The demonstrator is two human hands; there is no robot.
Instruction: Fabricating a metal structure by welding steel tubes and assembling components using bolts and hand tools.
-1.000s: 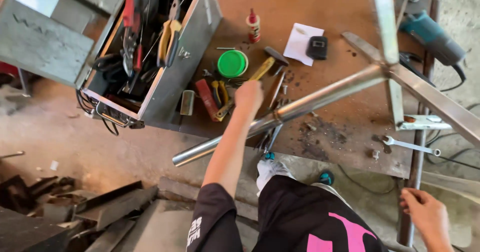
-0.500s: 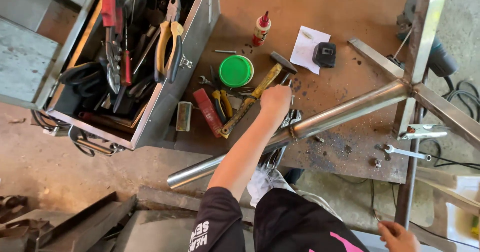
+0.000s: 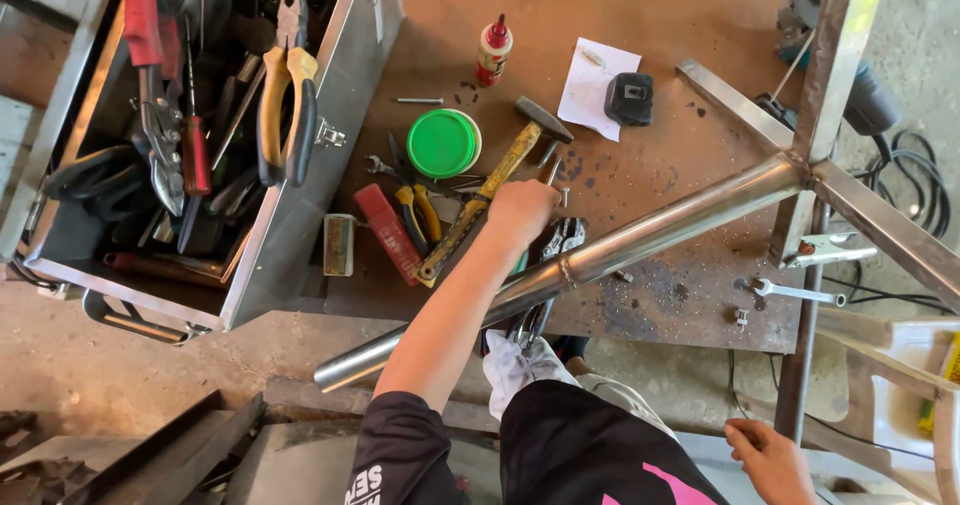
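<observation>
The person's left hand (image 3: 522, 212) reaches over a long steel pipe (image 3: 600, 255) that lies slantwise across the rusty table (image 3: 640, 5), its fingers curled down onto the yellow-handled hammer (image 3: 490, 190); whether they are clamped round the handle or only resting on it cannot be told. The right hand (image 3: 772, 460) hangs low by the knee, fingers loosely apart, holding nothing. Crowding the hammer are a green round lid (image 3: 443, 143), yellow-gripped pliers (image 3: 415, 210), a red flat tool (image 3: 388, 233) and locking pliers (image 3: 560, 240) partly under the pipe. Farther off lie a small glue bottle (image 3: 493, 51), white paper (image 3: 598, 87) and a black box (image 3: 630, 98). The open metal toolbox (image 3: 300, 225) on the left holds large pliers (image 3: 287, 85), snips, screwdrivers and dark clutter
</observation>
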